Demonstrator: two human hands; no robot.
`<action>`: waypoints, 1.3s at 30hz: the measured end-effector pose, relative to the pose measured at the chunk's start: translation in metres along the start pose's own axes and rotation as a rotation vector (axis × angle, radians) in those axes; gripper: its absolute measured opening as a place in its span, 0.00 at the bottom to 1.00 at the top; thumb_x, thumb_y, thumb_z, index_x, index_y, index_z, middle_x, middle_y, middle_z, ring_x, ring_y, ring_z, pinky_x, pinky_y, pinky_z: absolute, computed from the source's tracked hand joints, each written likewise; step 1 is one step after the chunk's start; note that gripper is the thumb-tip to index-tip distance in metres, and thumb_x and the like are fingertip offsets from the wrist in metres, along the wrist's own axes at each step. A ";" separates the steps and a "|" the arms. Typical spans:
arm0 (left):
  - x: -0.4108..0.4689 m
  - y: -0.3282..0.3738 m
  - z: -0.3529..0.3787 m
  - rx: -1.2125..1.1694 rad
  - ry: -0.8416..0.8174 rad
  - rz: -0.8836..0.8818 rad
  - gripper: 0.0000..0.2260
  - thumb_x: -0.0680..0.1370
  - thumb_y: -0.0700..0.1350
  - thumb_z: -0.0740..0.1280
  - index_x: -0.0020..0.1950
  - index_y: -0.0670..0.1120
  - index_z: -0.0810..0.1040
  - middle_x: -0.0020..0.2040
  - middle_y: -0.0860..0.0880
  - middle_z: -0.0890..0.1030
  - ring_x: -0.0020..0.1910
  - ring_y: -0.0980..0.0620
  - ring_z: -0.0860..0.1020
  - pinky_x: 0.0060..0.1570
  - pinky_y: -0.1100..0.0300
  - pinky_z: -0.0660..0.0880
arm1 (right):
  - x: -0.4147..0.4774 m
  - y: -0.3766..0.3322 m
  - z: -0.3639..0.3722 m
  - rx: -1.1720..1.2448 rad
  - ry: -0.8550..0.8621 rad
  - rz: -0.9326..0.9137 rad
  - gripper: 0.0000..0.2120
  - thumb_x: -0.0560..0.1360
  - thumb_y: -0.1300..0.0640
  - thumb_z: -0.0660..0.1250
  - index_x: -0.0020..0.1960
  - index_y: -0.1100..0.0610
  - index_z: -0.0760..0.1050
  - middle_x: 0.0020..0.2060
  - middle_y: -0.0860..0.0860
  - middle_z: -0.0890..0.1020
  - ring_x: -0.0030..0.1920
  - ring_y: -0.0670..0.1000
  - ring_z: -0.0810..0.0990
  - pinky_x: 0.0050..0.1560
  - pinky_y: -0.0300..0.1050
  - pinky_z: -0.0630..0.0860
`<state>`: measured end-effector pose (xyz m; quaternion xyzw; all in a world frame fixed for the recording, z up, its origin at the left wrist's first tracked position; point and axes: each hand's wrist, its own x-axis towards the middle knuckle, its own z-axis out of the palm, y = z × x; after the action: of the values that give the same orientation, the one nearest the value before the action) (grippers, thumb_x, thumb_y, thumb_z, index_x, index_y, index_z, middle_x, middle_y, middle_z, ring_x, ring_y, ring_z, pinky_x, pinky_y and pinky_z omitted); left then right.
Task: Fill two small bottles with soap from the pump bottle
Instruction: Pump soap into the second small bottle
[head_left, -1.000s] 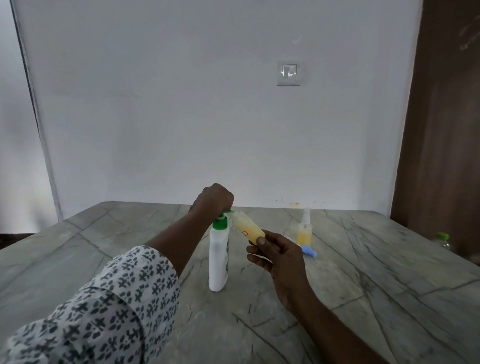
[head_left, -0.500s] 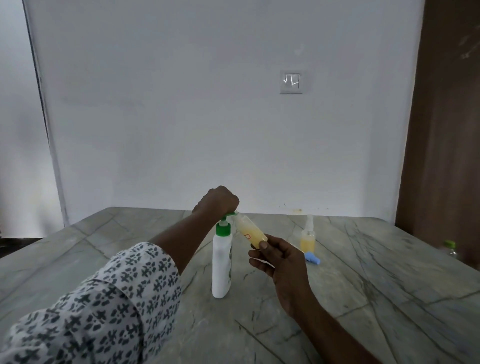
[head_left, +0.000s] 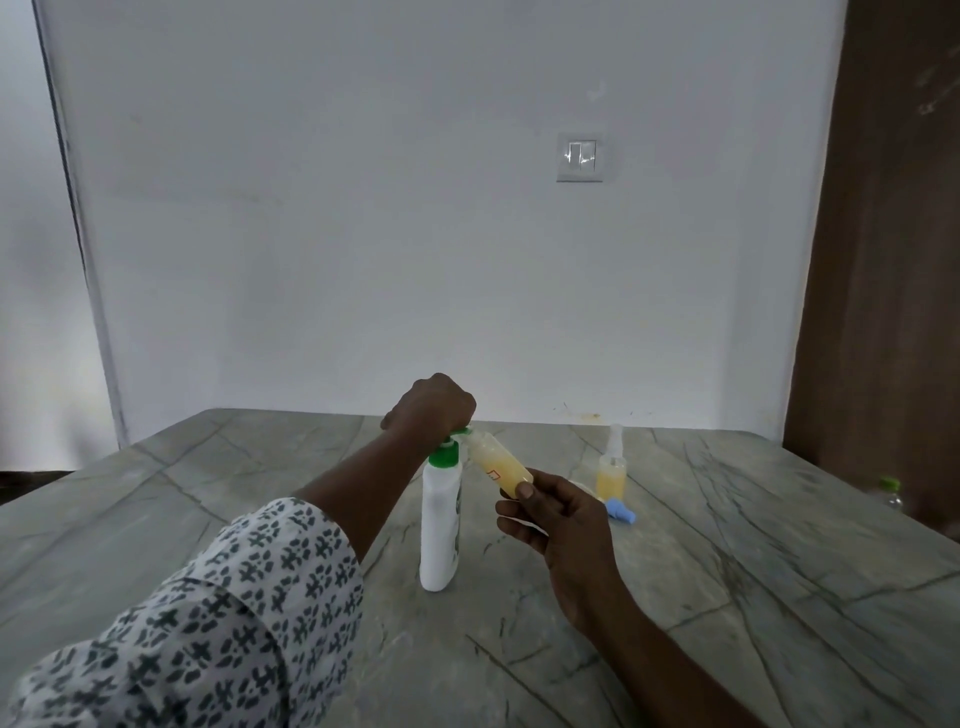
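Left grip (head_left: 434, 410) is fisted over the pump head (head_left: 460, 431) of the pump bottle (head_left: 440, 530), upright mid-surface (head_left: 727, 571). Right grip (head_left: 558, 519) pinches the small bottle (head_left: 498, 465), tilted, mouth at the nozzle, partly full. Press slow and straight down so the base doesn't tip, mouth tight on the nozzle. Second bottle (head_left: 611, 475) stands behind, just beside the blue cap (head_left: 621, 512).

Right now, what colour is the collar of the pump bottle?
The pump bottle has a green collar above its white body; the head view shows it best.
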<state>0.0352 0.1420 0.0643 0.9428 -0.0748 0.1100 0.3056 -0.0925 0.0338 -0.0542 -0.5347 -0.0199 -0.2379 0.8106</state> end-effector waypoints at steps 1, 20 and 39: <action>0.000 0.000 -0.001 0.004 -0.012 0.005 0.03 0.69 0.43 0.59 0.38 0.45 0.71 0.41 0.46 0.76 0.45 0.45 0.78 0.55 0.51 0.76 | 0.001 0.000 0.000 0.001 0.000 0.003 0.09 0.77 0.64 0.67 0.57 0.60 0.78 0.45 0.59 0.86 0.45 0.58 0.86 0.41 0.44 0.83; 0.008 0.003 -0.005 -0.013 -0.034 -0.009 0.05 0.66 0.42 0.56 0.38 0.45 0.71 0.43 0.44 0.79 0.43 0.43 0.80 0.54 0.49 0.77 | -0.004 0.003 0.005 0.063 -0.087 0.048 0.09 0.80 0.60 0.61 0.54 0.61 0.78 0.44 0.62 0.86 0.42 0.57 0.86 0.42 0.46 0.83; 0.003 0.008 -0.011 0.082 -0.039 0.025 0.05 0.68 0.42 0.57 0.39 0.43 0.70 0.48 0.43 0.79 0.47 0.43 0.78 0.57 0.47 0.74 | -0.003 -0.006 0.005 0.097 0.004 -0.022 0.11 0.78 0.63 0.65 0.60 0.59 0.76 0.44 0.61 0.86 0.44 0.60 0.86 0.44 0.48 0.83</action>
<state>0.0347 0.1418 0.0777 0.9555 -0.0880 0.0983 0.2638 -0.0964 0.0376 -0.0479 -0.4941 -0.0355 -0.2466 0.8329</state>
